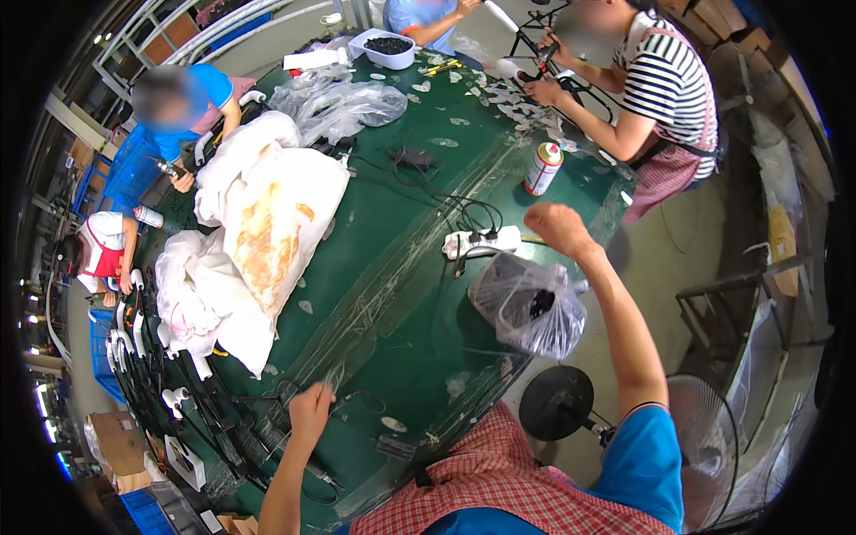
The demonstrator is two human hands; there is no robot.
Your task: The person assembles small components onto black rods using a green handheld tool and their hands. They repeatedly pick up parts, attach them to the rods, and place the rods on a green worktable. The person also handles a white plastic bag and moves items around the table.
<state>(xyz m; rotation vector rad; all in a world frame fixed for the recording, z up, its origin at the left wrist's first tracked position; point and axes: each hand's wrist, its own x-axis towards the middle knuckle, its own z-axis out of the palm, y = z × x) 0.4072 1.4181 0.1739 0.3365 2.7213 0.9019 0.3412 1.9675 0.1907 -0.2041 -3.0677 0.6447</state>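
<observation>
My left hand [310, 412] is closed above the near left part of the green table [392, 294], with thin black cables around it. My right hand [560, 229] is curled over the right side, just beyond a clear plastic bag [526, 308] with dark pieces inside. What either hand holds, if anything, is too small or hidden. A white power strip [486, 241] with black plugs lies left of my right hand. Behind that hand stands a spray can [543, 169] with a red cap. A small black box [395, 447] lies to the right of my left hand.
White cloth-like sacks [276, 223] cover the table's left side. Black tubes with white ends [138, 334] crowd its left edge. A white tub [383, 49] of black parts stands at the back. Several people work around the table. A fan [695, 428] stands at my right.
</observation>
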